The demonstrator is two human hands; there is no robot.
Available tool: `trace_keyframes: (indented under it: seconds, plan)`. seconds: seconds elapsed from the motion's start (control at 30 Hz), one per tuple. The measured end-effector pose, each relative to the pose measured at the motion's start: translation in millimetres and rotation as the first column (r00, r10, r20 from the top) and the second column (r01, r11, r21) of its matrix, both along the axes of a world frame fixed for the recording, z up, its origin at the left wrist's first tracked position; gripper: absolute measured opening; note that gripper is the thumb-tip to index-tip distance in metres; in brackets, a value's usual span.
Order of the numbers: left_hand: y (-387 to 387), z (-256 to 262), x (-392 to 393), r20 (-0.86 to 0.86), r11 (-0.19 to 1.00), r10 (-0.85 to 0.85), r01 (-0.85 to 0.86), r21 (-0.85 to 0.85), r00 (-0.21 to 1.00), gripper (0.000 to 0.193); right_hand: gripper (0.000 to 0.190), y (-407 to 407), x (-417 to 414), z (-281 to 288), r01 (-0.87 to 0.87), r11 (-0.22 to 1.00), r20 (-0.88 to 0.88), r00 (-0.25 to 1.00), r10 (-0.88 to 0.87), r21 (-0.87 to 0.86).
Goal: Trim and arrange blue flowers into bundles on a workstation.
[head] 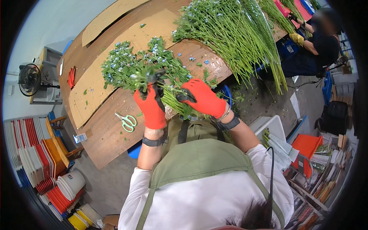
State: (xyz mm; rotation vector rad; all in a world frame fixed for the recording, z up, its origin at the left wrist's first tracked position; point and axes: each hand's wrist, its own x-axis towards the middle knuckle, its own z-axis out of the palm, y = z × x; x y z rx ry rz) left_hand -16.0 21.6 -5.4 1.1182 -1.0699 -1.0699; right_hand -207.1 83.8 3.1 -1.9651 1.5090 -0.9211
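Note:
My left hand [151, 105], in a red work glove with a dark palm, is closed around a leafy flower stem [143, 77], partly blurred. My right hand [202, 96], gloved alike, pinches the same stem or its leaves further right; its fingertips are partly hidden. Under both hands lies a bunch of small blue flowers [123, 63] with green leaves, its cut stems [174, 103] pointing towards my apron. Green-handled scissors [128, 122] rest on the wooden table left of my left hand. A large heap of long-stemmed blue flowers [230, 37] lies at the table's right side.
Cardboard sheets [95, 95] cover part of the table [106, 143]. A red glove [71, 77] lies at the left. A co-worker [322, 43] handles stems at the far right. A white bin [270, 126] stands right of me, stacked buckets [70, 184] at lower left.

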Motion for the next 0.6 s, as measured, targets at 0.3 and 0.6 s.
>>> trace_keyframes:
  seconds: [0.3, 0.6]
  plan:
    - [4, 12, -17, -0.172, 0.853, -0.455, 0.483, 0.196, 0.874, 0.027, 0.046, 12, 0, -15, 0.147, 0.988, -0.118, 0.981, -0.152, -0.05]
    - [-5, -1, -16, -0.148, 0.967, 0.238, -0.22, 0.127, 0.96, 0.027, 0.044, 43, -22, -63, 0.117, 0.993, -0.325, 0.938, -0.119, -0.025]
